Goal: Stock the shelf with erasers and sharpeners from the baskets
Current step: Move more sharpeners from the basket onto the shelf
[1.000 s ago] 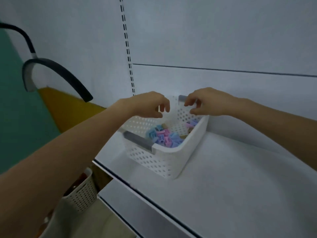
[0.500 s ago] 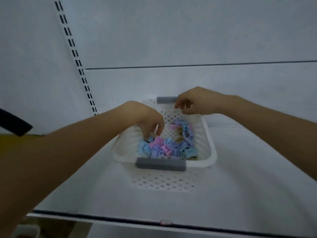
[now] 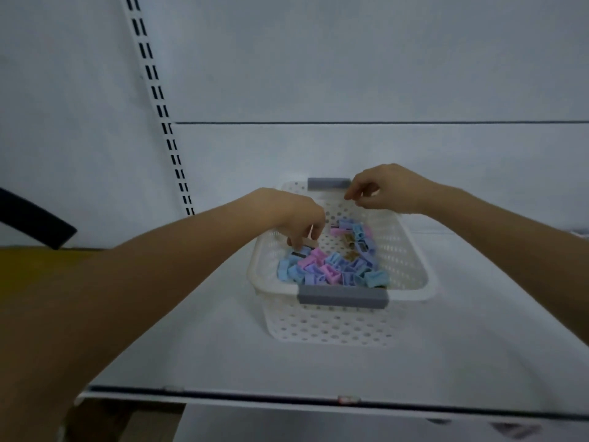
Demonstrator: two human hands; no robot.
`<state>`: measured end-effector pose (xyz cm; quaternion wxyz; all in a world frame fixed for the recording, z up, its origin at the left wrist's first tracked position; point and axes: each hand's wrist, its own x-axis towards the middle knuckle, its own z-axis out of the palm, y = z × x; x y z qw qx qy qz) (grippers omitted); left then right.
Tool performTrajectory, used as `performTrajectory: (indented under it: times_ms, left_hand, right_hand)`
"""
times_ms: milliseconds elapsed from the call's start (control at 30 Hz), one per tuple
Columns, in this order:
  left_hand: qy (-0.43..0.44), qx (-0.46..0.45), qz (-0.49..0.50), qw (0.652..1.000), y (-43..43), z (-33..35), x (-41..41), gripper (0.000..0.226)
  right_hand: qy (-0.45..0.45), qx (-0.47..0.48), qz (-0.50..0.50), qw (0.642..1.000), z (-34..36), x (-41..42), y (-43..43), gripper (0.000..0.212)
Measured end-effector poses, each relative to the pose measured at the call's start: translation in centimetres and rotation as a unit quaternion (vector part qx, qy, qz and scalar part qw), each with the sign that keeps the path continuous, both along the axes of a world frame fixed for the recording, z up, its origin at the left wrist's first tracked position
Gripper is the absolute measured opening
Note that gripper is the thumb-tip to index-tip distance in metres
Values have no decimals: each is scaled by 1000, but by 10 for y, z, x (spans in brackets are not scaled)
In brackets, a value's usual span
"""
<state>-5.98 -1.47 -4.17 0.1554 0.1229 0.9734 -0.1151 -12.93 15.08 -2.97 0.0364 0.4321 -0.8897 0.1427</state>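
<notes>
Left fingers pinching tan sharpener in basket, right fingers curled, hold unclear

Just one view, worn on the head. Looks forward and down onto the white shelf from close up. Catches the white basket near the middle, the back wall right behind, and both arms reaching in from the low left and right.
</notes>
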Motion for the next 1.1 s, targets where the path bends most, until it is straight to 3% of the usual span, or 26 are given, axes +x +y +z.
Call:
performTrajectory:
  times_ms: [200,467,900,1100]
  left_hand:
    - [-65,3,26,998,2,10,-1,60]
    - [-93,6,35,995,3,-1,-7,50]
    - [-62,10,12,998,4,-3,-10,33]
    - [-7,31,15,999,2,27,-3,33]
  right_hand:
    - [-8,13,7,1000,-1,0,-1,21]
    - [-12,15,17,1000,-1,-1,0,21]
    - [-12,23,31,999,2,0,1,22]
    - [13,135,45,990,13,2,-5,25]
